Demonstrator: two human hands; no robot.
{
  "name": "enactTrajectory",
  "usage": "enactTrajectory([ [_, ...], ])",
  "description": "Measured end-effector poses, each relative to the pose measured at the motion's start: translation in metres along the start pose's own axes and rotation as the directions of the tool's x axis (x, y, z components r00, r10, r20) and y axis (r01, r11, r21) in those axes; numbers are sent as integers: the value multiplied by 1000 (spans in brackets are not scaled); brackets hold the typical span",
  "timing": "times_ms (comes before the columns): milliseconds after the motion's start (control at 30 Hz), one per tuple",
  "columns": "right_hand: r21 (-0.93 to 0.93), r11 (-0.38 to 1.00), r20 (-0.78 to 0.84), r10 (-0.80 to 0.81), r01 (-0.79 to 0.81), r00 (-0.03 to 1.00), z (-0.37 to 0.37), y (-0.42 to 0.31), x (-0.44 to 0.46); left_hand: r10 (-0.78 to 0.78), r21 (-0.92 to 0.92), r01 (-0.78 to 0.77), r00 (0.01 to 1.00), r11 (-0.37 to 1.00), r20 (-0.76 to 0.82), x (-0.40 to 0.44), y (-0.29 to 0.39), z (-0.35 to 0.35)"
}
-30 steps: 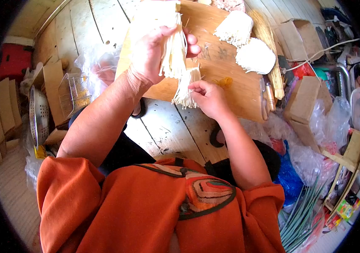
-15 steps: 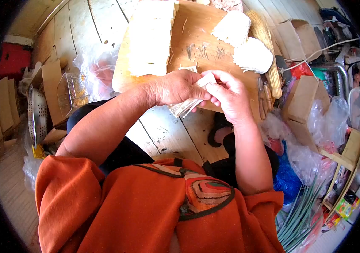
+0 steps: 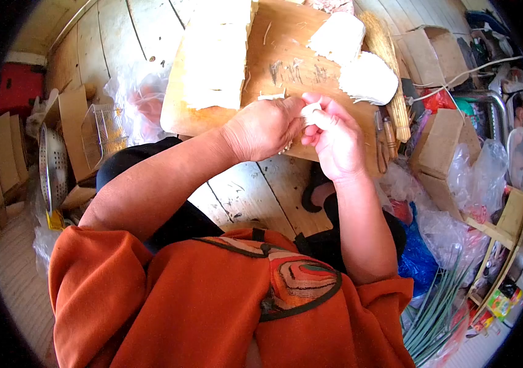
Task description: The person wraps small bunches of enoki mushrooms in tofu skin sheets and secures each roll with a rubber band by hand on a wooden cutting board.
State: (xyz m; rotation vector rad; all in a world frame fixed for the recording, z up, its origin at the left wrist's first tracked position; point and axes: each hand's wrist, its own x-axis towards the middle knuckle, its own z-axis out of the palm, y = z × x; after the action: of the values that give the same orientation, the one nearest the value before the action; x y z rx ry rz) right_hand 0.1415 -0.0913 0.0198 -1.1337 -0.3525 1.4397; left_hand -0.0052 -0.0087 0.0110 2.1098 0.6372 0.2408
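A single head-worn camera is looking forward and steeply down, its round field framing the orange garment (image 3: 206, 300) close below and, farther off, the left hand (image 3: 263, 129) and right hand (image 3: 339, 142) by the wooden board's (image 3: 266, 64) near edge.

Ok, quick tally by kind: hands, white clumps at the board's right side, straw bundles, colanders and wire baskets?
Hands, left hand and right hand: 2
White clumps: 2
Straw bundle: 1
Colander: 1
Wire basket: 1
Total: 7
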Motion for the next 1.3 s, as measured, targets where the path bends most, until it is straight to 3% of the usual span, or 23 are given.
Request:
enactTrajectory([
  [200,-142,990,-104,-34,19,994,-3,10,2,-171,248,154,984,957,47,-3,17,-2],
  [267,-234,972,-58,-44,29,997,-3,4,0,-216,-83,234,958,969,190,0,10,-13],
  [300,-232,972,-60,-42,28,997,-4,0,0,-217,-82,236,957,968,192,2,5,-20],
  [333,-279,960,52,-15,29,999,-6,-6,-2,-222,-394,357,911,847,348,4,0,-28],
  [367,-325,945,162,17,37,987,-6,-11,-4,-168,-629,481,855,610,491,6,-4,-32],
  [433,-349,936,196,19,52,980,-4,-16,-7,-112,-646,448,863,618,492,4,-7,-26],
  [500,-436,891,290,8,124,957,-3,-20,-8,96,-787,432,849,442,520,1,-5,-16],
  [533,-397,912,297,20,105,955,0,-22,-10,53,-728,530,792,435,608,-1,-3,-16],
  [567,-397,912,295,20,104,955,-1,-22,-10,54,-728,531,791,434,610,-3,-1,-13],
  [633,-424,888,327,-36,181,944,-3,-22,-10,30,-791,547,817,275,576,-7,5,-6],
  [667,-424,888,322,-37,179,946,-5,-22,-9,-67,-755,581,803,302,592,-8,8,-5],
  [833,-380,908,337,-40,175,941,-7,-22,-5,-84,-710,564,804,422,589,-5,10,-8],
  [900,-412,892,321,-49,186,946,-10,-21,-1,-106,-720,446,879,532,466,-4,11,-6],
  [967,-437,873,325,-71,217,943,-11,-21,3,-171,-673,459,876,580,451,-2,15,-12],
  [1033,-438,872,321,-75,218,944,-11,-20,5,-242,-407,426,869,808,431,1,16,-15],
  [1133,-480,854,298,-55,199,953,-9,-18,9,-222,-453,400,891,797,396,1,11,-11],
  [1200,-405,872,277,-171,276,946,-9,-16,13,-246,-532,410,902,741,354,2,9,-10],
  [1233,-358,909,216,-143,214,966,-10,-22,12,-246,-532,410,902,741,353,3,7,-11],
  [1300,-359,917,43,-169,173,985,-8,-34,10,-331,-629,357,929,691,164,6,4,-15],
])
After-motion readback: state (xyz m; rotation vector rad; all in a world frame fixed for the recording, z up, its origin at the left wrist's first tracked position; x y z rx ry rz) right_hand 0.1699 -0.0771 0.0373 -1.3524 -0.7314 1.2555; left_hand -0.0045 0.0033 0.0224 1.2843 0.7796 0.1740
